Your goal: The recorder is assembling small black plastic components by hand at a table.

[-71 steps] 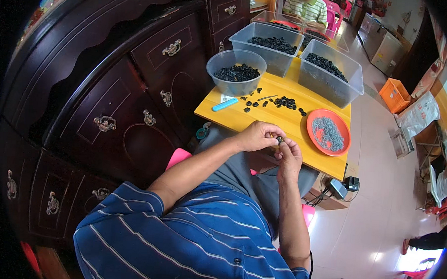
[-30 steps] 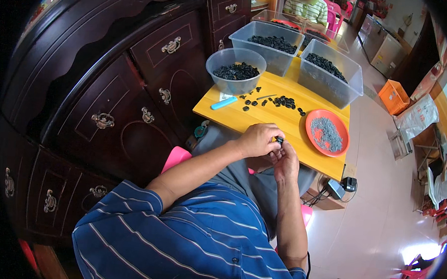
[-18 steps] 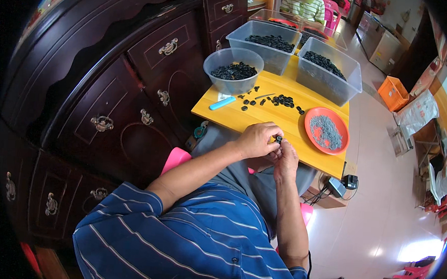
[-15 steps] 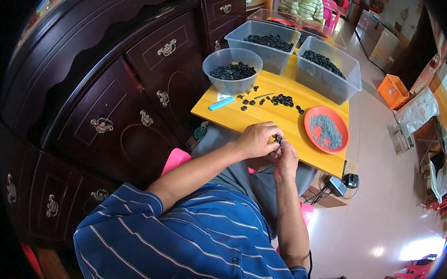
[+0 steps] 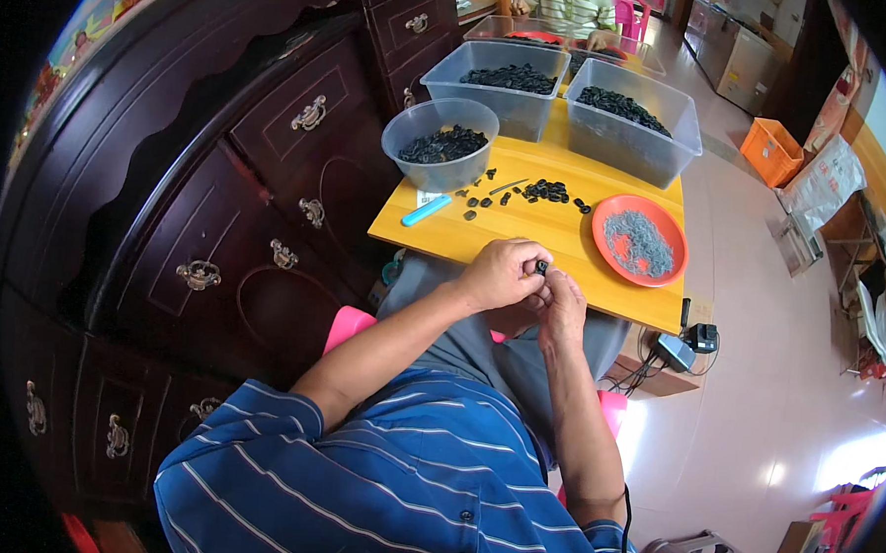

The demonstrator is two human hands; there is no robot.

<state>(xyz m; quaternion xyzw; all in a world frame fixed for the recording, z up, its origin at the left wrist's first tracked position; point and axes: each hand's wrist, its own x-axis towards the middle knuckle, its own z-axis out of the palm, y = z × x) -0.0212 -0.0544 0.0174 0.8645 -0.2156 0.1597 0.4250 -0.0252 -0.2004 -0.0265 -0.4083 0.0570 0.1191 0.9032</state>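
Above the table's front edge, my left hand (image 5: 507, 273) pinches a small black plastic part (image 5: 541, 267) between thumb and fingers. My right hand (image 5: 563, 306) is closed, its fingertips pressed against the part's near right side; whether they also pinch a smaller piece is hidden. Beyond the hands, several loose black parts (image 5: 547, 191) form a small pile on the yellow wooden table (image 5: 434, 245). An orange-red plate (image 5: 602, 246) with many tiny grey pieces (image 5: 639, 244) stands to the right. A light-blue knife-like handle (image 5: 426, 211) and a thin dark stick (image 5: 509, 186) lie at the left.
A round clear tub (image 5: 393, 166) and two clear bins (image 5: 490, 106) (image 5: 641, 152), holding black parts, line the table's far side. Another person (image 5: 573, 10) sits behind them. Dark drawers (image 5: 193, 226) flank my left; an orange crate (image 5: 772, 152) stands right.
My head view has shifted slightly. Both hands stay together at the small black part, which is turned a little in my fingers. The other person's hands now show behind the bins.
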